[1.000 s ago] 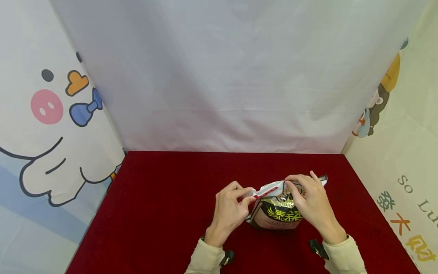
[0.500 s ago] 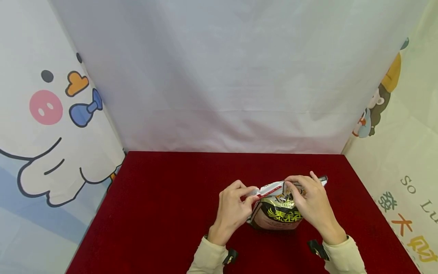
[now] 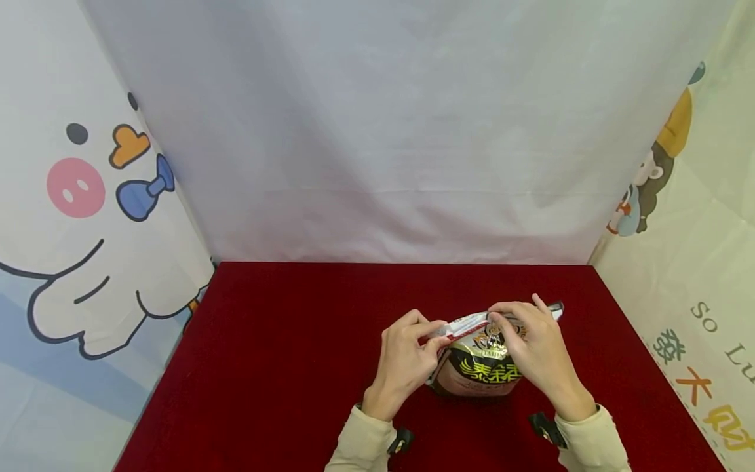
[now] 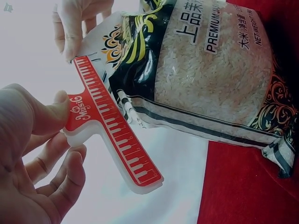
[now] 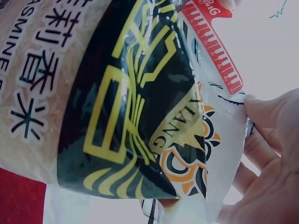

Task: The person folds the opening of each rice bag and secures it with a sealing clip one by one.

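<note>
A bag of jasmine rice (image 3: 480, 383) stands on the red table, its clear front showing white grains and its top drawn up. With thumb and fingers, my left hand (image 3: 401, 360) pinches the handle of a red and white music clip (image 4: 117, 126), printed with piano keys. The clip's long bar lies along the bag's top edge; whether its jaws grip the plastic I cannot tell. My right hand (image 3: 539, 354) pinches the bag's top edge farther right, close to one end of the clip in the right wrist view.
Dark red cloth (image 3: 283, 341) covers the table. A plain white curtain (image 3: 377, 131) hangs behind it. Printed cartoon sheets stand at the left (image 3: 77, 216) and right (image 3: 678, 295) sides.
My left hand has shifted slightly right along the bag's top edge, carrying the clip nearer to my right hand. The right hand and the bag have barely moved.
</note>
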### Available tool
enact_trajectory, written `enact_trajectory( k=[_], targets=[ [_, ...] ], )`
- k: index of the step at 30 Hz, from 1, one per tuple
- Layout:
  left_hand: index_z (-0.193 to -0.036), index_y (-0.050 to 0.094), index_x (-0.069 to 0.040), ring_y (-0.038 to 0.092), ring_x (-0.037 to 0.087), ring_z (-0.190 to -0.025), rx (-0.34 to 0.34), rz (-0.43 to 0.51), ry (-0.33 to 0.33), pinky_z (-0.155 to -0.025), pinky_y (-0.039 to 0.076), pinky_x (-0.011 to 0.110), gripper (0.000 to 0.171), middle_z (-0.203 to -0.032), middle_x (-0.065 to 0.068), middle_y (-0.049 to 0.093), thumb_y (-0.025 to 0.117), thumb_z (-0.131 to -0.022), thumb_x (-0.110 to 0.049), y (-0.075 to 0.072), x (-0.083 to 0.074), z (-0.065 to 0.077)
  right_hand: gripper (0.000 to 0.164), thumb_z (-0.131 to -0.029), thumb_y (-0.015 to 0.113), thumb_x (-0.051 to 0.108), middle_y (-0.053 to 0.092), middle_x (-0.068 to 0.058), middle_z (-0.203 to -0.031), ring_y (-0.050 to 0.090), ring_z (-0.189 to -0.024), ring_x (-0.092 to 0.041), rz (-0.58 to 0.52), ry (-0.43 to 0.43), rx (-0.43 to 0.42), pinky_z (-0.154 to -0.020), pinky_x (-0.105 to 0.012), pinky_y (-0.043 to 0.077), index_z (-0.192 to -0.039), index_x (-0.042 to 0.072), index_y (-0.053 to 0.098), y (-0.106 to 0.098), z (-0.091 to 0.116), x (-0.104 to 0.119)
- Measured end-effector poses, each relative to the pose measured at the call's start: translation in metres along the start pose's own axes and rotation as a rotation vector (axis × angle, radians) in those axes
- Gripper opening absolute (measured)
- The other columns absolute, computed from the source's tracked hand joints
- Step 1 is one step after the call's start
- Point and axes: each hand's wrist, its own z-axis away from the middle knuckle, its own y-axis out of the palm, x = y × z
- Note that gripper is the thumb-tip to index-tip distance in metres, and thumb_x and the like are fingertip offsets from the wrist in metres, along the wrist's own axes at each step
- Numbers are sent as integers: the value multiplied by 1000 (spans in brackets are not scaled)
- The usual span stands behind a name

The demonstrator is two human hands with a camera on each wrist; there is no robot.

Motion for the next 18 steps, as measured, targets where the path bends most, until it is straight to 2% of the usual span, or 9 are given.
enact_trajectory(
  k=[5, 14, 18],
  targets=[
    [-105, 87, -12, 61, 18, -66, 8, 4, 14, -61, 35, 12, 23, -80, 0, 66, 90, -83, -14, 1, 1, 0, 15, -90, 78, -5, 79, -11, -95, 73, -95, -31, -3, -6, 0, -119, -73, 31, -101, 5, 77, 0, 0, 0],
    [-111, 84, -14, 67, 13, -83, 43, -6, 2, -70, 50, 19, 24, -93, -1, 71, 88, -88, -20, 2, 4, 3, 17, -89, 79, -4, 79, -10, -97, 73, -95, -30, -8, -11, -7, -118, -73, 32, -103, 5, 78, -2, 0, 1],
    [-118, 82, -15, 69, 12, -91, 79, -5, -23, -73, 52, 22, 28, -103, -1, 73, 85, -92, -25, 2, 5, 4, 25, -87, 81, -4, 80, -11, -109, 72, -110, -26, -25, -11, -48, -124, -63, 34, -110, 5, 78, -4, 3, -1]
  ],
)
